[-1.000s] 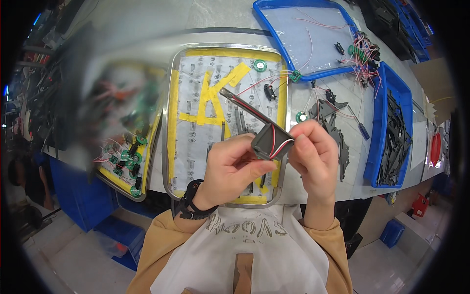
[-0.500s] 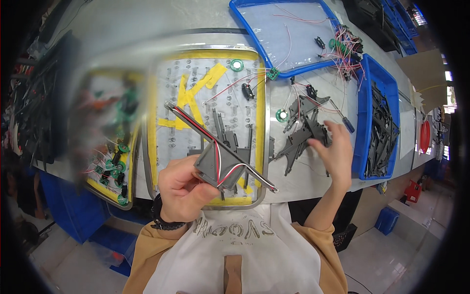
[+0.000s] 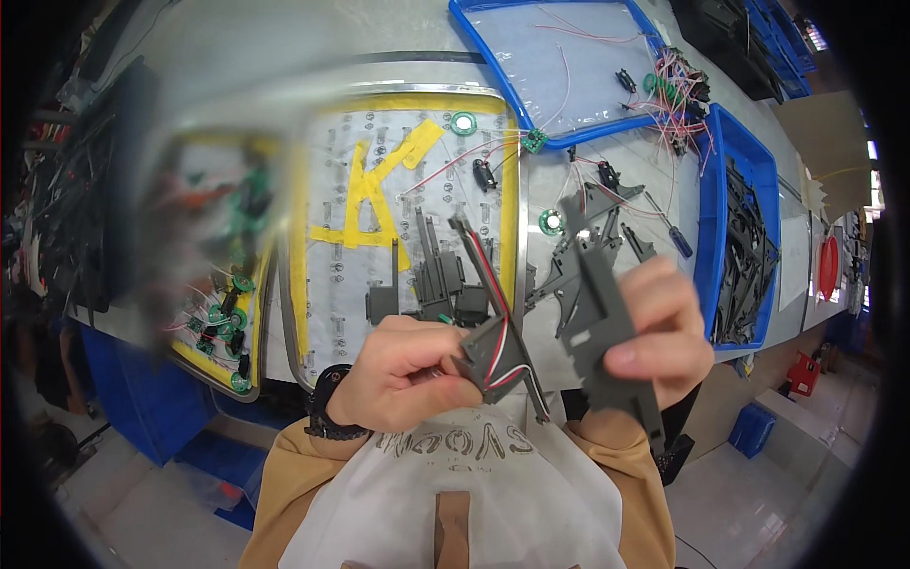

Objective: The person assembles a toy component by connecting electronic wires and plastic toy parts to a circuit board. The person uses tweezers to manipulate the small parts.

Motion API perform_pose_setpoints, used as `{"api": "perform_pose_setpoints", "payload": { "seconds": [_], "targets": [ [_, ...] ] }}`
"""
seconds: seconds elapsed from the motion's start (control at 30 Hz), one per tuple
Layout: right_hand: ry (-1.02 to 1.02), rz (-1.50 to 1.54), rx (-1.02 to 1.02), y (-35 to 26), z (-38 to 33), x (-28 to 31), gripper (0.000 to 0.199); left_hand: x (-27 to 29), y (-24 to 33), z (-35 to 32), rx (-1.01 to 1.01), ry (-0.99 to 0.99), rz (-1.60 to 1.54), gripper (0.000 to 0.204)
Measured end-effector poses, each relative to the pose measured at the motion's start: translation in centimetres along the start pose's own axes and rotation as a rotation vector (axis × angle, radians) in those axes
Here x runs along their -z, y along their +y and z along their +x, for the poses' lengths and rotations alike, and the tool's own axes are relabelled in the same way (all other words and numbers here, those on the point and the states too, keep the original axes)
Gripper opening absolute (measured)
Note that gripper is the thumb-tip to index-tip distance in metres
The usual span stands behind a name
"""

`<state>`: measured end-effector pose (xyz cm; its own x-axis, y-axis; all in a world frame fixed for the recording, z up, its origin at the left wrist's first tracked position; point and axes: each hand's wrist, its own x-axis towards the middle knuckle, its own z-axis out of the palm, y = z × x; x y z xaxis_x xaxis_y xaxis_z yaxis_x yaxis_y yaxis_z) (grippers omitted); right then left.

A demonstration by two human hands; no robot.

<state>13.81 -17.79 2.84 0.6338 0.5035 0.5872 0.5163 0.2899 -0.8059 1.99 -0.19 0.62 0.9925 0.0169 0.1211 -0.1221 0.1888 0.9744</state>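
My left hand (image 3: 403, 375) pinches a dark grey plastic part with red, white and black wires (image 3: 498, 353) running along its arm and bending across its square body. To its right, my right hand (image 3: 668, 337) grips a larger dark grey plastic piece (image 3: 595, 313), which is smeared by motion and held on a slant. The two pieces are close together but apart. Behind them, more grey plastic parts (image 3: 438, 280) lie on a tray (image 3: 519, 190) edged with yellow tape. Further grey parts (image 3: 550, 275) rest on the table right of that tray.
A blue tray (image 3: 493, 81) at the back holds wires. Beside it lies a tangle of red and white wires (image 3: 681, 90). A blue bin (image 3: 770, 228) of grey parts stands at right, near a screwdriver (image 3: 680, 239). Green circuit boards (image 3: 227, 322) lie at left.
My right hand has picked up a grey plastic piece from the table and brought it nearer. My left hand has moved right and turned the wired part more upright.
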Motion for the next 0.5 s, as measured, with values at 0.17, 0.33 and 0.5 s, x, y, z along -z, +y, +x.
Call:
{"api": "perform_pose_setpoints", "payload": {
  "seconds": [0.17,0.33,0.5],
  "targets": [
    [-0.131,0.364,-0.027,-0.4,0.2,-2.3,0.018,0.2,-0.3,-0.1,-0.028,-0.062,-0.031,0.020],
    [-0.064,0.301,-0.129,-1.0,-0.1,-1.9,0.015,-0.1,-0.2,-0.2,-0.052,-0.001,0.097,0.016],
    [0.238,0.175,-0.344,-3.0,-1.9,-3.6,0.038,-0.4,0.0,0.1,-0.042,0.018,0.106,0.012]
  ]
}}
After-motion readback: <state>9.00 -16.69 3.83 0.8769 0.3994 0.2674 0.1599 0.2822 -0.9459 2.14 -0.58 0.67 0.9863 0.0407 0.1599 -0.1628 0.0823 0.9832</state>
